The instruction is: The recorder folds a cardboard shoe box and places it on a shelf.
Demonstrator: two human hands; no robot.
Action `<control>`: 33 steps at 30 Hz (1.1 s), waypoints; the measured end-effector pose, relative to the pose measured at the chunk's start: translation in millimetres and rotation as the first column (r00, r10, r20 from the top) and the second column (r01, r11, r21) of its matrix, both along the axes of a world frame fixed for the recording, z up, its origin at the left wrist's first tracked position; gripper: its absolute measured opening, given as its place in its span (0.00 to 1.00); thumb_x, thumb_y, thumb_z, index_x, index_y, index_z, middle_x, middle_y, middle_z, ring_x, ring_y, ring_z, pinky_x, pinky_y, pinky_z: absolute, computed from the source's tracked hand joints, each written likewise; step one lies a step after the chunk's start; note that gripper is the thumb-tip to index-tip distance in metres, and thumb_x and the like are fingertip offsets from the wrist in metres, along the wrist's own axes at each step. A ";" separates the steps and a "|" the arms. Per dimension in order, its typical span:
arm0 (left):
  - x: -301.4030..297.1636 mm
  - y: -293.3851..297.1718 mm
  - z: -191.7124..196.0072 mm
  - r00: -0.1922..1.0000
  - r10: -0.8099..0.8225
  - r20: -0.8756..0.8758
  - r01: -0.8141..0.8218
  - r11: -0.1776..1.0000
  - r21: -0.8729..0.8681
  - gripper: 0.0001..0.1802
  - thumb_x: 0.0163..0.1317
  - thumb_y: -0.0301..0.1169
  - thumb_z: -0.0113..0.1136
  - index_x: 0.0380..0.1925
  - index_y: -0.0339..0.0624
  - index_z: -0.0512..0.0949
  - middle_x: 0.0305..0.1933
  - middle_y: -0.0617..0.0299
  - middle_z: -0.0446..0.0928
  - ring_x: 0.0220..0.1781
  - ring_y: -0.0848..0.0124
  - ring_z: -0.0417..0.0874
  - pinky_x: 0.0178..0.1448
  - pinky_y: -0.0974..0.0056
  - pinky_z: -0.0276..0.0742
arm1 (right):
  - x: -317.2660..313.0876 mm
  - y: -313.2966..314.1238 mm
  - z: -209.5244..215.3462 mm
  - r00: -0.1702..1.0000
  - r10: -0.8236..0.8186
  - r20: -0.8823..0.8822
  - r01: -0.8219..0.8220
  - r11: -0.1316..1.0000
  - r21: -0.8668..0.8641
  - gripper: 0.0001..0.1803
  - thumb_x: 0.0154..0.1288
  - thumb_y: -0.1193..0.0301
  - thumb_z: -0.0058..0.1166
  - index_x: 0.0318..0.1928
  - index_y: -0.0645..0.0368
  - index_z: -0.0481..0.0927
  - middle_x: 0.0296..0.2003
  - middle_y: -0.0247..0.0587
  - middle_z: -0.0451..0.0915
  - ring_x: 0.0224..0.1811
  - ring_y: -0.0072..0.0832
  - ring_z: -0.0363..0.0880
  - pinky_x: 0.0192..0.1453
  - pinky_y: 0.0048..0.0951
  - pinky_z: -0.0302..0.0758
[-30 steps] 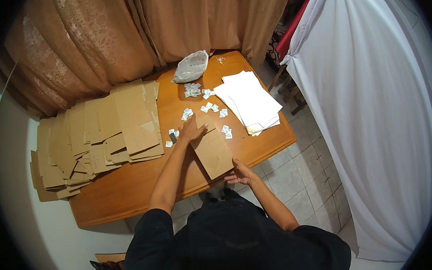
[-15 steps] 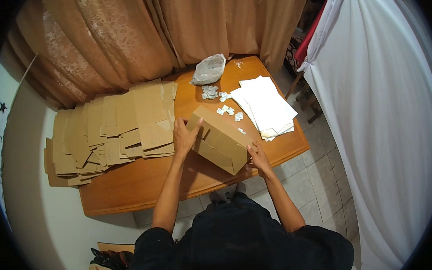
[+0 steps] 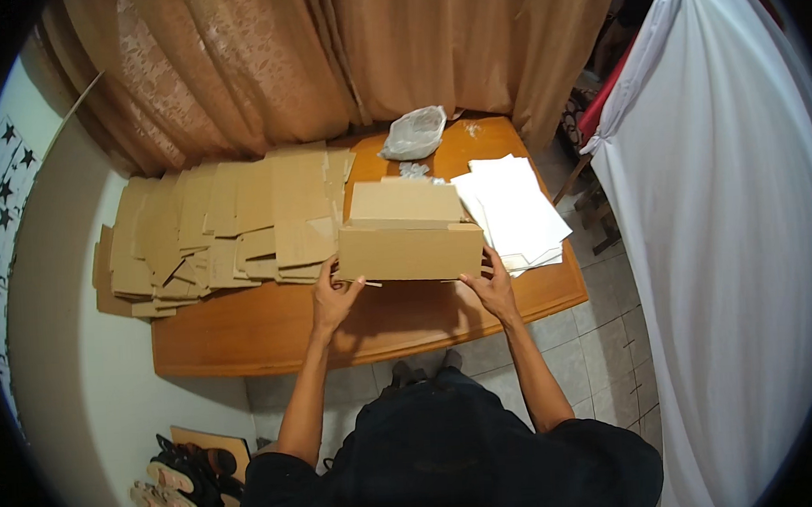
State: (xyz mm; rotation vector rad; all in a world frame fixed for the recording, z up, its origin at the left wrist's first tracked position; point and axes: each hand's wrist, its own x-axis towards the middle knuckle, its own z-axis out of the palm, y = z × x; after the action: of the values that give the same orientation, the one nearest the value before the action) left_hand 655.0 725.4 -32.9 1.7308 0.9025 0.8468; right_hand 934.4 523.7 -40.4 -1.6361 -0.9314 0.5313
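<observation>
A brown cardboard box [image 3: 411,253] is held between my two hands above the wooden table, its long side running left to right. Its upper panel [image 3: 405,203] lies beyond the long front face. My left hand [image 3: 336,294] grips the lower left corner, thumb on the near edge. My right hand [image 3: 490,286] holds the lower right corner in the same manner. Some fingers of both hands are hidden behind the box. Small silvery packets [image 3: 414,170] show just past the box; the box covers the table behind it.
Stacked flat cardboard pieces [image 3: 239,216] cover the left of the wooden table [image 3: 245,340]. White sheets [image 3: 514,211] lie at the right, beside the box. A clear plastic bag [image 3: 414,134] sits at the back. Curtains hang behind, a white cloth [image 3: 726,237] at right; shoes [image 3: 175,486] stand lower left.
The box has turned from a slant to lie level across my front, with its long face toward me. Both hands have shifted to its lower corners. The small packets are now mostly covered.
</observation>
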 end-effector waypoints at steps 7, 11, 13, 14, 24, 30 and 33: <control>-14.9 -40.6 -74.9 0.990 0.046 -0.134 -0.049 0.998 -0.025 0.34 0.54 0.27 0.76 0.58 0.33 0.69 0.60 0.39 0.78 0.58 0.54 0.84 0.60 0.57 0.80 | -5.1 -5.8 -55.7 0.993 0.000 0.121 -0.003 1.000 0.019 0.52 0.50 0.83 0.73 0.74 0.59 0.58 0.68 0.55 0.68 0.68 0.49 0.72 0.72 0.41 0.73; -21.6 -59.9 -100.1 0.981 0.075 -0.178 -0.099 0.987 -0.130 0.30 0.52 0.26 0.77 0.51 0.34 0.70 0.54 0.38 0.81 0.57 0.51 0.85 0.58 0.54 0.81 | -12.7 -15.1 -74.7 0.962 0.059 0.267 -0.033 0.994 -0.100 0.49 0.52 0.82 0.72 0.72 0.59 0.58 0.66 0.55 0.67 0.68 0.51 0.71 0.72 0.40 0.74; -22.4 -64.6 -112.6 0.975 0.076 -0.206 -0.112 0.980 -0.167 0.30 0.52 0.26 0.77 0.51 0.35 0.70 0.53 0.39 0.82 0.56 0.51 0.85 0.57 0.54 0.81 | -16.3 -16.8 -87.0 0.965 0.070 0.254 -0.037 0.991 -0.130 0.48 0.52 0.82 0.72 0.72 0.59 0.58 0.66 0.55 0.68 0.68 0.51 0.71 0.71 0.41 0.74; -23.2 -66.1 -118.5 0.973 0.092 -0.211 -0.121 0.984 -0.129 0.29 0.52 0.26 0.77 0.50 0.36 0.70 0.53 0.39 0.82 0.56 0.50 0.85 0.57 0.53 0.81 | -16.8 -18.5 -92.9 0.967 0.077 0.241 -0.039 0.987 -0.156 0.48 0.52 0.82 0.72 0.71 0.60 0.59 0.65 0.54 0.68 0.67 0.51 0.72 0.70 0.41 0.74; -31.9 -73.0 -154.7 0.968 0.098 -0.232 -0.089 0.995 0.047 0.39 0.56 0.31 0.76 0.64 0.34 0.66 0.64 0.35 0.73 0.65 0.43 0.77 0.66 0.51 0.77 | -20.8 -18.3 -80.1 0.976 0.130 0.175 -0.067 0.942 -0.330 0.54 0.56 0.66 0.75 0.75 0.63 0.52 0.67 0.64 0.67 0.68 0.55 0.71 0.69 0.43 0.72; -30.6 -76.0 -115.3 1.000 -0.006 -0.004 0.005 0.976 -0.216 0.41 0.65 0.35 0.69 0.72 0.32 0.60 0.68 0.36 0.70 0.71 0.49 0.73 0.70 0.51 0.75 | -20.3 -17.6 -89.6 0.940 0.189 0.284 -0.098 0.947 -0.305 0.48 0.68 0.59 0.63 0.76 0.68 0.51 0.69 0.66 0.65 0.72 0.56 0.66 0.73 0.45 0.66; -32.3 -77.5 -121.2 0.993 -0.001 -0.118 -0.020 0.985 -0.172 0.35 0.70 0.34 0.63 0.70 0.31 0.62 0.70 0.38 0.69 0.70 0.47 0.74 0.69 0.52 0.75 | -29.9 -18.1 -85.9 0.934 0.160 0.321 -0.064 0.955 -0.291 0.42 0.71 0.60 0.59 0.75 0.69 0.55 0.70 0.65 0.65 0.71 0.56 0.67 0.73 0.44 0.67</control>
State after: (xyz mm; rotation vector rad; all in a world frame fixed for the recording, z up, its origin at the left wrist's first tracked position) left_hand 622.7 647.9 -154.1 1.6385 1.0329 0.6569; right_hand 904.5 505.6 -126.2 -1.9778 -1.2582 0.4794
